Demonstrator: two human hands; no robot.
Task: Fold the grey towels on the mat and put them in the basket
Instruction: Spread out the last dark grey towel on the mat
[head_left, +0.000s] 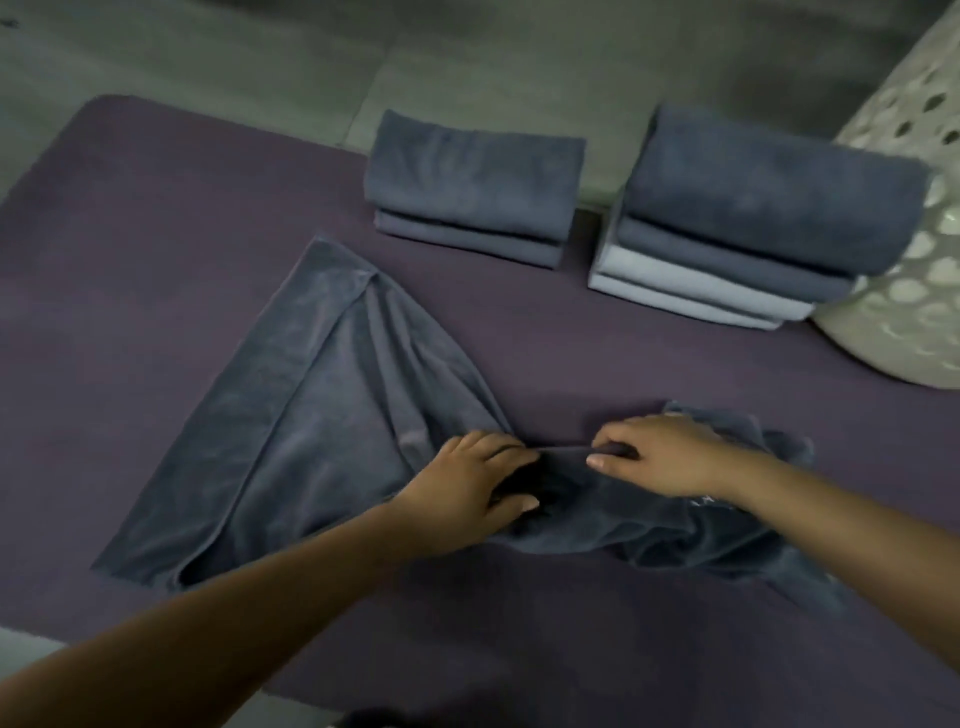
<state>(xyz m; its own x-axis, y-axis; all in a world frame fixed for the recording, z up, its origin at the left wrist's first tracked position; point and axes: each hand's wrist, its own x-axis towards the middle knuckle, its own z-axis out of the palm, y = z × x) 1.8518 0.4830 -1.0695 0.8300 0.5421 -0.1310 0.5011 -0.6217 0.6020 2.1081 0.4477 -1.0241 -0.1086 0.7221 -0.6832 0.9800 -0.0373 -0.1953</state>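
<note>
We look down on a dark purple mat (156, 291) laid on a grey floor (260, 57), and on it lies a loose grey towel (322, 431), still unfolded and rumpled, its left part spread out in a rough triangle with one long edge turned over, its right part bunched in folds near our right forearm. Our left hand (467, 483) rests on the middle of this towel, fingers curled over a gathered ridge of cloth with the thumb below it, so it grips the fabric. Our right hand (654, 452) sits just beside it, the two nearly touching, its fingers curled down and pinching the same taut edge of the towel between fingertips and thumb. A short stretch of hem runs tight between the two hands. Farther back on the mat, well apart from our hands, stands a small stack of folded towels (472, 192), two deep, all dark grey, its far end reaching past the mat's edge. To the right of it is a taller stack (753, 223), with dark grey towels on top and paler grey ones beneath. This taller stack sits just beside a white basket (904, 312) with round holes in its wall, at the right edge of the view; whether they touch we cannot tell.
</note>
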